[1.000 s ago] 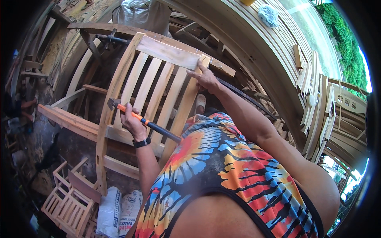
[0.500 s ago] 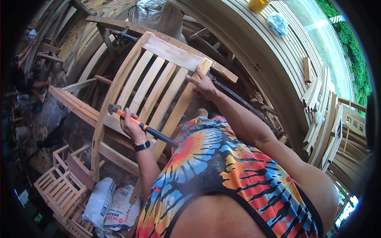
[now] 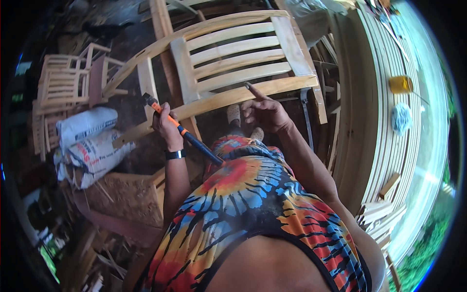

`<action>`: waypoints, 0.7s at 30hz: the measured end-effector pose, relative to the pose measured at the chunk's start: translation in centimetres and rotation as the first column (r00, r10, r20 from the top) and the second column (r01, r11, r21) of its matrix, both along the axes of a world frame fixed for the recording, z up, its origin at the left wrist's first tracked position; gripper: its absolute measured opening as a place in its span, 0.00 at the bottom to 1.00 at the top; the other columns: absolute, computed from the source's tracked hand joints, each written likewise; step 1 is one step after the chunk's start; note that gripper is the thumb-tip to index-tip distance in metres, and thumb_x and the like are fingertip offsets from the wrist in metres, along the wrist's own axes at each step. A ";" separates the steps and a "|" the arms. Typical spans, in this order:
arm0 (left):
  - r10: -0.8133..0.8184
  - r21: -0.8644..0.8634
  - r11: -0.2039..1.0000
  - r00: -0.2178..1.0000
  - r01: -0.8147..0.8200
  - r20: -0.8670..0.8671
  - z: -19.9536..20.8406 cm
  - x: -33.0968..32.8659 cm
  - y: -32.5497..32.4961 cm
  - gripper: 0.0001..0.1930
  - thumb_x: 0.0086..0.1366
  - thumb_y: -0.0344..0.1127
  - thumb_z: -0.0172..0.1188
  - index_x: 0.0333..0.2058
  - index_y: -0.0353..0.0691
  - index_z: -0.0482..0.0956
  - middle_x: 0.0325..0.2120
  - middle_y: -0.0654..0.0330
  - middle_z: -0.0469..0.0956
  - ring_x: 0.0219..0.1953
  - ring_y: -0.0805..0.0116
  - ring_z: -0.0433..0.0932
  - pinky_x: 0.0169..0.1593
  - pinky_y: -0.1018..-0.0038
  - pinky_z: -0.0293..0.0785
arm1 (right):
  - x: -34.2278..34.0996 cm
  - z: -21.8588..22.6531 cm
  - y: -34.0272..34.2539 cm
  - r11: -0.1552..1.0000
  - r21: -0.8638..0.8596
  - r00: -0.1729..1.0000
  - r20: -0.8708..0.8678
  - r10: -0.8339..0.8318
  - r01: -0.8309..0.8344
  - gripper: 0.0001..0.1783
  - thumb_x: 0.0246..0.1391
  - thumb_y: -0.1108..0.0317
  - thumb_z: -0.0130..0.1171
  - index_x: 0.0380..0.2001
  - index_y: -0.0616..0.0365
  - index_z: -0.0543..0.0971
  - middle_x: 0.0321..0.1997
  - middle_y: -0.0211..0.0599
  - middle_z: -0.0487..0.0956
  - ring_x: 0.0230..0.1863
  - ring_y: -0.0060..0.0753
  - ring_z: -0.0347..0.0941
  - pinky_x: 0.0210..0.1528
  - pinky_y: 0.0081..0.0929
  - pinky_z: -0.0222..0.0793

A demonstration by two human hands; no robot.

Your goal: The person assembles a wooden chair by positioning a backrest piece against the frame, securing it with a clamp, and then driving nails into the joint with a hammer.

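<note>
A pale wooden slatted frame, like a chair back (image 3: 236,50), lies ahead of me across longer timbers. My left hand (image 3: 167,125) is wrapped round the handle of a hammer (image 3: 200,147), near its head. The hammer slants down to the right, its dark butt end close to my shirt. Just short of the frame's near rail (image 3: 219,104), my right hand (image 3: 267,113) holds nothing. Its index finger points out over that rail, the others loosely bent; whether the fingertip touches the wood I cannot tell.
Two stuffed sacks (image 3: 92,148) lie at the left, beside small slatted wooden pieces (image 3: 63,80). Long stacked boards (image 3: 384,126) run along the right, with a yellow container (image 3: 400,84) and a bluish plastic bag (image 3: 401,118) on them. A black clamp bar (image 3: 306,112) shows beside the frame.
My view has turned, so the frame now lies crosswise ahead. My right hand has let go of the frame's corner and drawn back toward me. The hammer stays in my left hand.
</note>
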State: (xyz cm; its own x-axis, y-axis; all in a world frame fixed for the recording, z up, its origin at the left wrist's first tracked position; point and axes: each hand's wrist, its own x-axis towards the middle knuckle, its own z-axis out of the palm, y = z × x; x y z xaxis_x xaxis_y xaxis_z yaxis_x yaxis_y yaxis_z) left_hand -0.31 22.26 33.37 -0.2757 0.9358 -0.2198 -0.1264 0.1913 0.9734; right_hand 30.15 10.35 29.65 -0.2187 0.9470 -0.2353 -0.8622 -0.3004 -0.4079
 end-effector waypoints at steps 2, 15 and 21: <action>0.088 -0.008 0.996 0.996 -0.088 -0.010 -0.2 -3.6 -1.1 0.08 0.67 0.39 0.63 0.39 0.41 0.79 0.21 0.69 0.71 0.22 0.78 0.69 0.29 0.79 0.64 | -3.2 -0.2 2.7 0.974 0.064 0.972 -0.071 0.223 -0.219 0.53 0.57 0.71 0.56 0.79 0.43 0.40 0.49 0.51 0.81 0.43 0.40 0.83 0.47 0.39 0.81; 0.638 0.007 0.769 0.768 -0.639 0.059 -4.0 -16.7 -12.5 0.11 0.65 0.38 0.66 0.40 0.37 0.80 0.28 0.65 0.74 0.29 0.74 0.72 0.36 0.75 0.69 | -15.0 -3.5 12.2 0.825 0.067 0.795 -0.236 0.559 -0.560 0.44 0.54 0.70 0.56 0.75 0.38 0.58 0.48 0.43 0.82 0.45 0.39 0.81 0.49 0.39 0.78; 0.663 -0.077 0.748 0.740 -0.659 0.112 -3.3 -21.7 -12.0 0.15 0.65 0.42 0.64 0.43 0.36 0.80 0.31 0.64 0.74 0.32 0.72 0.72 0.37 0.76 0.69 | -23.1 4.6 16.9 0.510 0.189 -0.209 0.753 -0.623 -0.839 0.46 0.55 0.55 0.66 0.75 0.44 0.60 0.62 0.50 0.74 0.60 0.49 0.71 0.63 0.50 0.68</action>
State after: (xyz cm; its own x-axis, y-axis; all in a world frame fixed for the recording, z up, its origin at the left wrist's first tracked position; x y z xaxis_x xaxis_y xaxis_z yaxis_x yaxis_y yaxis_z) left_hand -21.96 10.29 30.04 -0.7910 0.5209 -0.3209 -0.3511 0.0431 0.9354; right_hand 7.05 27.28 34.25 -0.6310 0.7587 0.1620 0.6373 0.6260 -0.4493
